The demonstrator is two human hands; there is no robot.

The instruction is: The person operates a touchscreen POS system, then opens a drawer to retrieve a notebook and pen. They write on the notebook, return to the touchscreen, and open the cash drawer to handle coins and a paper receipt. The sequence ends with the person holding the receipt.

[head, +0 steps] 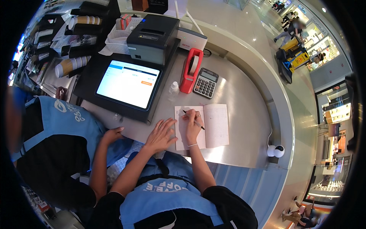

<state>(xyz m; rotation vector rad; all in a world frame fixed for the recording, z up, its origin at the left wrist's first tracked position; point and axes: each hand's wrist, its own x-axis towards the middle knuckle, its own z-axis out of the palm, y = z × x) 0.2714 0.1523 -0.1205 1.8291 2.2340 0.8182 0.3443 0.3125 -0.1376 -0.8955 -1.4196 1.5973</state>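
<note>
An open lined notebook (216, 126) lies on the metal counter (243, 114) before me. My right hand (193, 123) rests on its left page and grips a dark pen (198, 125), which slants across the fingers. Handwriting shows on the pages, too small to make out. My left hand (161, 136) lies flat at the notebook's left edge, fingers spread, with nothing in it. Beyond the notebook are a grey calculator (206, 83), a red tape dispenser (191, 71) and a small clear bottle with a white cap (173, 88).
Left of the bottle stands a lit touchscreen (128, 84), with a receipt printer (153, 37) and a white router (191, 40) behind. A co-worker in a blue apron (71, 120) stands close at my left, one hand (113, 135) at the counter edge. A small white camera (276, 150) sits at the right.
</note>
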